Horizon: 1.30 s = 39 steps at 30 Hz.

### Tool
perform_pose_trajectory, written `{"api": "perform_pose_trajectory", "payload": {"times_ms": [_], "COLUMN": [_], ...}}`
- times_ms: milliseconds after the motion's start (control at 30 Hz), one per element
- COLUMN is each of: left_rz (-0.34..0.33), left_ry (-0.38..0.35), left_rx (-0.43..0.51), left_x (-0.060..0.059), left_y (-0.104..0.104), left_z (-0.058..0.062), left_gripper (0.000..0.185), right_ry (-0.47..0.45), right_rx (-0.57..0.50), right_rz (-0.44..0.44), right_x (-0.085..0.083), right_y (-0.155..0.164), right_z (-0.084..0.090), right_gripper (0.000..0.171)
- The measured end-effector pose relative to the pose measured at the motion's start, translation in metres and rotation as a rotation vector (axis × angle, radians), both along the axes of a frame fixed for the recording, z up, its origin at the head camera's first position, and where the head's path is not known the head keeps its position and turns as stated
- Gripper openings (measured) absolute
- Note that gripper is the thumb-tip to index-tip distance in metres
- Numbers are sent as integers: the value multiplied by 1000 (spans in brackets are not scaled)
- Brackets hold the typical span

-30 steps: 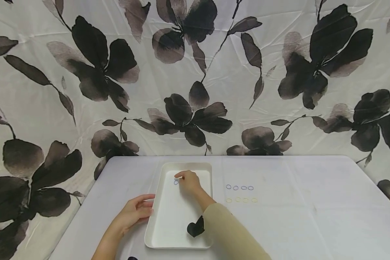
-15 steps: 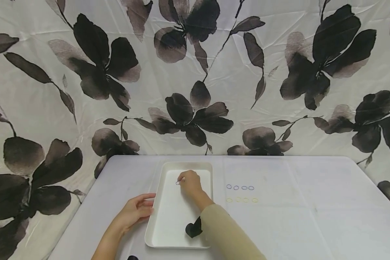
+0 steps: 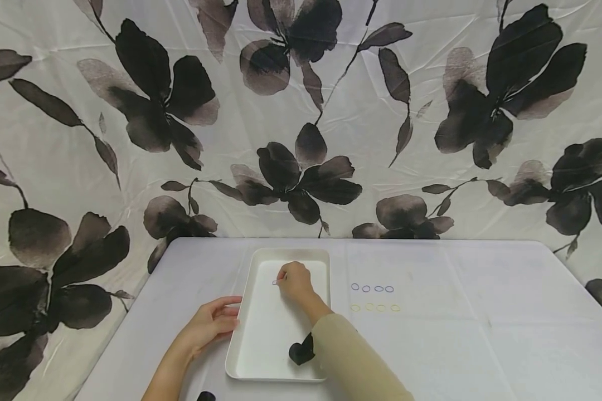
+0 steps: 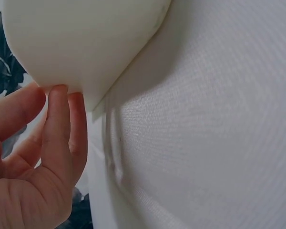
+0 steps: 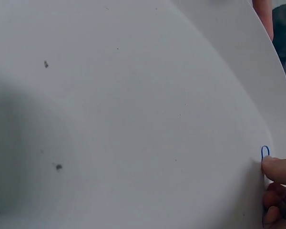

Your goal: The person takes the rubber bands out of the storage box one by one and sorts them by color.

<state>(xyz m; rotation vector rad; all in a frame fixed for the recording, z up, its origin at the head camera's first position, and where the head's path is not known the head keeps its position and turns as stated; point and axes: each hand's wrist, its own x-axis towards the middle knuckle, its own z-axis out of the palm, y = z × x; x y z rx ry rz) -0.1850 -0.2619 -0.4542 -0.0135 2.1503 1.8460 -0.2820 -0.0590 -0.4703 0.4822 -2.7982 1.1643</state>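
A white rectangular tray lies on the table in the head view. Over its far part, my right hand pinches a small blue rubber band. In the right wrist view the band shows as a narrow loop sticking out past the thumb, and the rest is hidden by the fingers. My left hand rests its fingertips against the tray's left side. The left wrist view shows these fingers fairly straight, touching the tray's outer edge.
Right of the tray lie a row of several blue rubber bands and a row of several yellow ones. A black object shows beside the right sleeve. A floral cloth hangs behind the table.
The right fingers have closed on the blue band and drawn slightly right and nearer. The band looked rounder before and is narrower now. My left hand stays at the tray.
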Motion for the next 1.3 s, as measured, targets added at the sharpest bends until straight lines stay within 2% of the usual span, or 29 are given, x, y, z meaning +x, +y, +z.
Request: {"api": "perform_pose_trajectory", "payload": {"times_ms": [133,300,500,733,1067,1300], "left_rz": [2,-8,-12,-13,-5,-13], "left_ry": [-6,3,-1,-8,-12,-3], "left_rx": [-7,-7,10,5,-32,-32], "left_x": [0,1,1,1,2,2], "left_y": [0,1,1,1,0,1], "left_z": [1,2,3,4,4,3], "left_gripper": [60,60,60,60,60,59], "right_ry": [-26,-111,-145,-258,-324,-335], "right_rx": [4,-27,-42,-124,-254,-300], "right_rz": [15,7,19,35,87,91], "right_x": [0,-1,-1,-3,-2,0], "right_y": [2,5,8,9,16,20], "right_z": [1,7,13,16,23,26], "right_gripper": [13,11,10,10,6,7]}}
